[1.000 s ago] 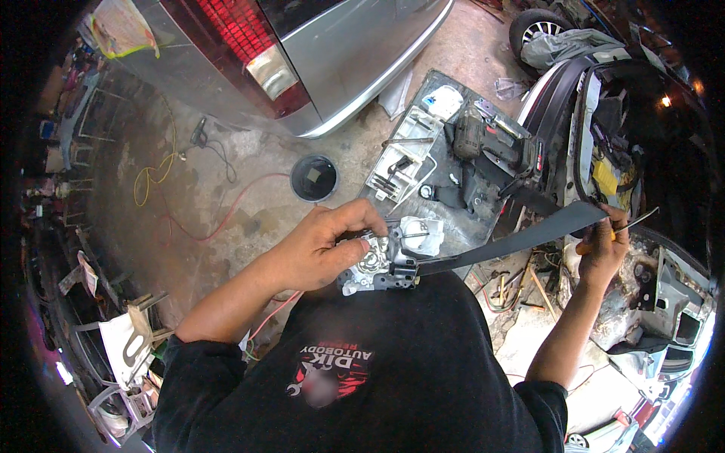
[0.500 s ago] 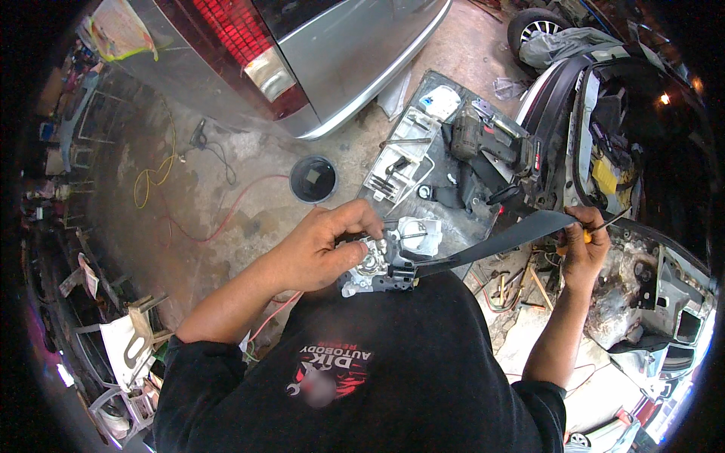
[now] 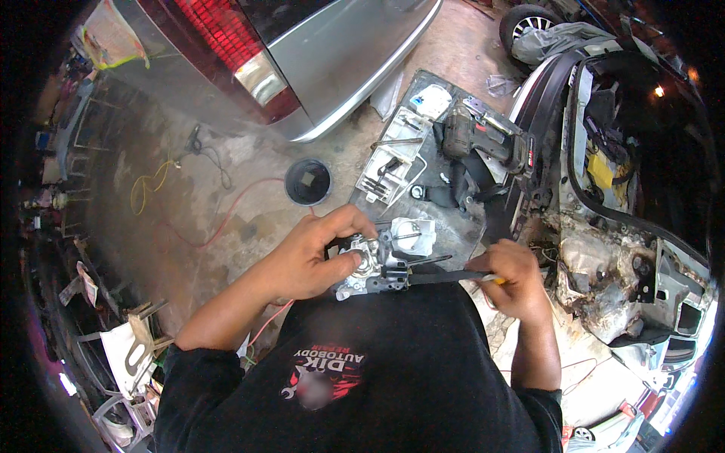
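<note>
My left hand (image 3: pixel 317 253) is closed around a metal seat belt retractor (image 3: pixel 368 273) just above my shirt front. Out of its right side runs a black belt strap (image 3: pixel 445 277). The strap leads to my right hand (image 3: pixel 517 278), whose fingers are closed on it. A screwdriver with a yellow handle (image 3: pixel 495 280) is in the same hand, mostly hidden by the fingers. What looks like its dark shaft points left toward the retractor. Right beyond the retractor lies a white plastic piece (image 3: pixel 412 235) on a dark board.
On the dark board are a white tray (image 3: pixel 394 162) with small tools, a cordless drill (image 3: pixel 483 143) and another black strap. A black bucket (image 3: pixel 308 182) stands on the floor ahead. A silver car (image 3: pixel 355 53) is beyond it, and a stripped car body (image 3: pixel 604 279) is at right.
My right hand has come left and down toward the retractor, bringing the strap and screwdriver. The strap span between my hands is shorter. My left hand keeps its hold.
</note>
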Demonstrator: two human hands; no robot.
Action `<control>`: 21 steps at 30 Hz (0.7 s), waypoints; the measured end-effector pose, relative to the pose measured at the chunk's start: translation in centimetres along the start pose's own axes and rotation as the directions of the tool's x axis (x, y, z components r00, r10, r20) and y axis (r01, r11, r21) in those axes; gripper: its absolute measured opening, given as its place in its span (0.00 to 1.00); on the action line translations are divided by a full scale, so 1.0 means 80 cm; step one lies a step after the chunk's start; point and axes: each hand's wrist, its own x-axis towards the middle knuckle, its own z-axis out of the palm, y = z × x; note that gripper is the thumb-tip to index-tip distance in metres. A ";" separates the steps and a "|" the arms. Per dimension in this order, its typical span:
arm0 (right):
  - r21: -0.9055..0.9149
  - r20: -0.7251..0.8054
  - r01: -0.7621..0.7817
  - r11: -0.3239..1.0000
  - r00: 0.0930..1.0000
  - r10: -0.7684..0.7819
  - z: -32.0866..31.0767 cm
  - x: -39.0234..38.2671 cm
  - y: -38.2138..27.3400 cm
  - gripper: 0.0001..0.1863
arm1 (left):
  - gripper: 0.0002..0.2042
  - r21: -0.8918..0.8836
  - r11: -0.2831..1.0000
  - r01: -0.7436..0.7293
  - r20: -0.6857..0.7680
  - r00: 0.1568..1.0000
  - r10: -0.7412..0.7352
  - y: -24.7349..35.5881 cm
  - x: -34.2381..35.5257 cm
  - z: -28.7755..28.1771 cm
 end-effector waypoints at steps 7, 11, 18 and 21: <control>0.012 -0.162 -0.071 0.997 0.984 0.072 -0.002 -0.008 0.019 0.12 | 0.14 -0.043 0.999 -0.019 0.000 1.000 0.019 -0.006 -0.003 0.002; 0.219 -0.383 -0.223 0.950 0.876 0.294 -0.033 -0.026 0.053 0.10 | 0.14 -0.047 0.997 -0.056 -0.025 0.998 0.055 -0.015 -0.007 0.000; 0.152 -0.173 -0.169 0.974 0.966 0.194 0.001 -0.008 0.042 0.12 | 0.17 0.033 0.999 -0.032 -0.031 0.999 0.033 0.002 -0.006 -0.003; 0.082 -0.043 -0.084 0.993 0.995 0.088 0.017 0.009 0.024 0.14 | 0.18 0.051 0.993 -0.106 -0.048 0.993 0.109 0.000 -0.004 -0.001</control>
